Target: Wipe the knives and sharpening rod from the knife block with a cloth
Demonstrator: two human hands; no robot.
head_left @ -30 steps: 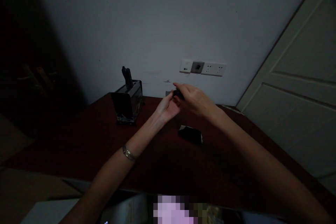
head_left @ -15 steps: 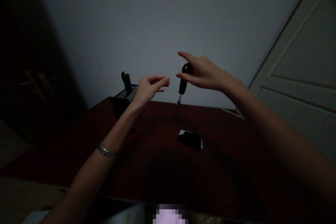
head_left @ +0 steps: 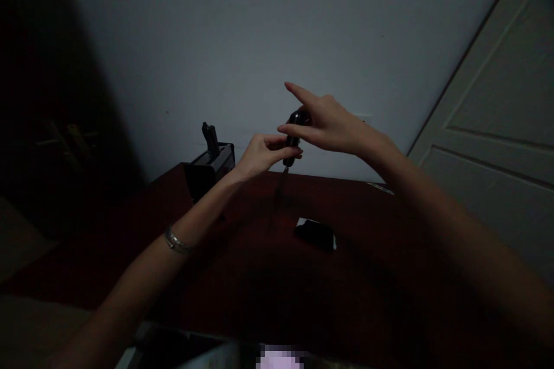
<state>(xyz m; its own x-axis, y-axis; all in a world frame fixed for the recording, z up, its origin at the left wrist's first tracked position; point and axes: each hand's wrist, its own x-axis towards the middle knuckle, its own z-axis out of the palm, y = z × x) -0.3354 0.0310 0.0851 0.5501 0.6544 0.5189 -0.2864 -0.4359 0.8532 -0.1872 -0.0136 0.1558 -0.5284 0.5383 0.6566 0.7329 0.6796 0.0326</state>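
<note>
Head view: left hand (head_left: 256, 157), fingers and thumb clamped, and right hand (head_left: 332, 121), index extended, grip the knife (head_left: 292, 142), presumably so its blade (head_left: 281, 185) points safely down.

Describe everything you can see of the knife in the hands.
The knife has a glossy black handle, plastic-looking, rounded at the top. Its thin blade points down, slanting slightly left, too dark and blurred to see clearly. It is held over the table, the right hand on the upper handle, the left hand pinching the lower part.
</note>
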